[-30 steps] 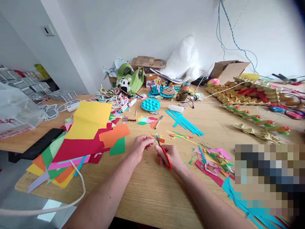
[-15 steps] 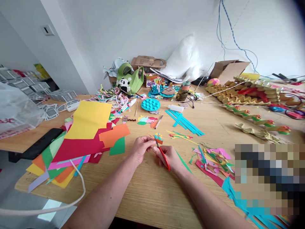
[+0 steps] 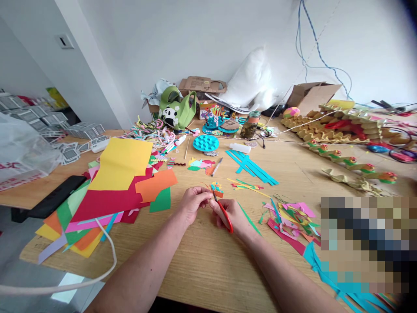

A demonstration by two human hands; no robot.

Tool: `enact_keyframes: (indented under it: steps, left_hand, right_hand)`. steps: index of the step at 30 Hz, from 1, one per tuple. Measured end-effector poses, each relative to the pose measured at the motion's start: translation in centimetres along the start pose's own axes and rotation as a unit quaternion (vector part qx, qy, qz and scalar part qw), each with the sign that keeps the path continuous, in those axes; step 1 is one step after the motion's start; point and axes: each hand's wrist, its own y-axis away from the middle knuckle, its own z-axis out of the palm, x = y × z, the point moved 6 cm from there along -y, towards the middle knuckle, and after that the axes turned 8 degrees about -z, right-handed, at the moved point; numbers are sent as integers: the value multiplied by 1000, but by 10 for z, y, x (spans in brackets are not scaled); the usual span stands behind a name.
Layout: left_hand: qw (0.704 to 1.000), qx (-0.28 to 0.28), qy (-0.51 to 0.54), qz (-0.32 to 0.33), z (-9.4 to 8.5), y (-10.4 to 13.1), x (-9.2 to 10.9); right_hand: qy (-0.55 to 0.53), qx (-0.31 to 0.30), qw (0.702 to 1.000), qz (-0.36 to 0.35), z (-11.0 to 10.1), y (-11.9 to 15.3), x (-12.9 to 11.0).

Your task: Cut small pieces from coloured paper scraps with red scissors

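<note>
Scissors [image 3: 224,211] in the right hand [image 3: 235,216], above the table [image 3: 195,265].
That hand is closed around them; the left hand [image 3: 194,204] is pinched together near the tips, on what I cannot tell. Small paper bits [image 3: 216,187] lie just beyond.

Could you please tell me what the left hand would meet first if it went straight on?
Probably the scissors, just beyond the left hand in the picture, though exact depth is unclear.
</note>
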Motion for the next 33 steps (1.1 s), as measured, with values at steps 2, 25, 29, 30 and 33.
enact_keyframes:
  steps: [2,25,29,30,33]
  left_hand:
    - [1000,-3,-2,-2,0,0,0]
    - [1000,-12,1,-9,1,2,0]
    - [1000,-18,-12,-7,1,1,-1]
    - [1000,-16,-11,-6,1,1,-1]
    - [1000,-12,-7,-5,1,1,-1]
  right_hand:
    - [-2,0,1000,2,0,0,-1]
    - [-11,13,1000,18,1,0,4]
    - [-3,14,1000,21,1,1,4]
    - [-1,14,1000,20,1,1,4]
    - [2,8,1000,14,0,1,3]
